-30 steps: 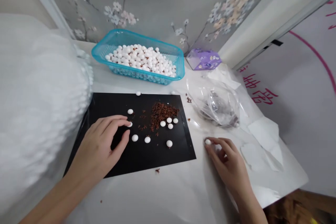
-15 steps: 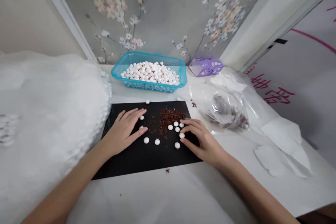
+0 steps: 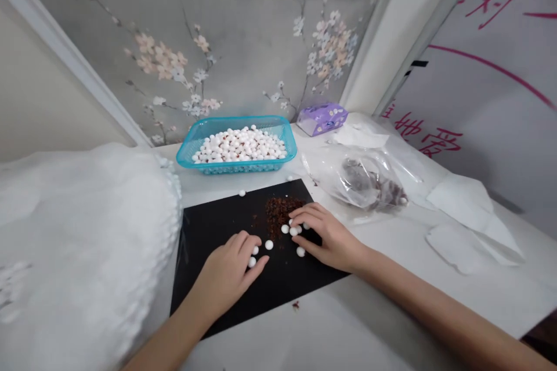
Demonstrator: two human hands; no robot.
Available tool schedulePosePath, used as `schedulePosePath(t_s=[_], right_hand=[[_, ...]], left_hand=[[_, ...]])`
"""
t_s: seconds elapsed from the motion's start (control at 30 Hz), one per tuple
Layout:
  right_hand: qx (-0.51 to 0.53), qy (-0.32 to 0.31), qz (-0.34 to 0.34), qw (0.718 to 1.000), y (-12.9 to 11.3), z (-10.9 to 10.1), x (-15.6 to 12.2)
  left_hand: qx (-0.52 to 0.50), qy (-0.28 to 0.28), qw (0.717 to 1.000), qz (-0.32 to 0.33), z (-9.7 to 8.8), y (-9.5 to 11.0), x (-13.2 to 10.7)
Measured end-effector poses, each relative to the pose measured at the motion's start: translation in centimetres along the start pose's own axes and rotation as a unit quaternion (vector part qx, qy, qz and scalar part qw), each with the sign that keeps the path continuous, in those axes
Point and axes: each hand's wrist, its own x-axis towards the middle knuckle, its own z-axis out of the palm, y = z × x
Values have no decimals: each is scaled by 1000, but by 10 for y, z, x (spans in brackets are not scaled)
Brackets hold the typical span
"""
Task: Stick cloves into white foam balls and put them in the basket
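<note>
The left hand [image 3: 228,271] is loosely curled over the middle of the black sheet [image 3: 213,237], two white balls [image 3: 252,262] between thumb and fingers; the right hand [image 3: 328,239] is arched, half-spread, over more near the right edge, and any firm grip cannot be made out. Flaky brown bits [image 3: 279,208] are heaped toward the far right corner. Many smooth, round balls are already gathered in the blue plastic basket [image 3: 184,152] by the table's [image 3: 270,339] far edge; a few are left on the sheet.
</note>
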Motion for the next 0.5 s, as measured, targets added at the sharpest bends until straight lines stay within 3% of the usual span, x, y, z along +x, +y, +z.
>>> schedulePosePath(t_s=[0.17, 0.33, 0.5], right_hand=[[-35, 21, -38, 998, 9, 5, 10], [-176, 22, -112, 978, 14, 10, 9], [-260, -50, -177, 948, 9, 7, 8]], left_hand=[[-18, 32, 999, 17, 4, -1, -2], [-59, 52, 997, 12, 5, -5, -2], [-75, 14, 997, 0, 3, -6, -4]])
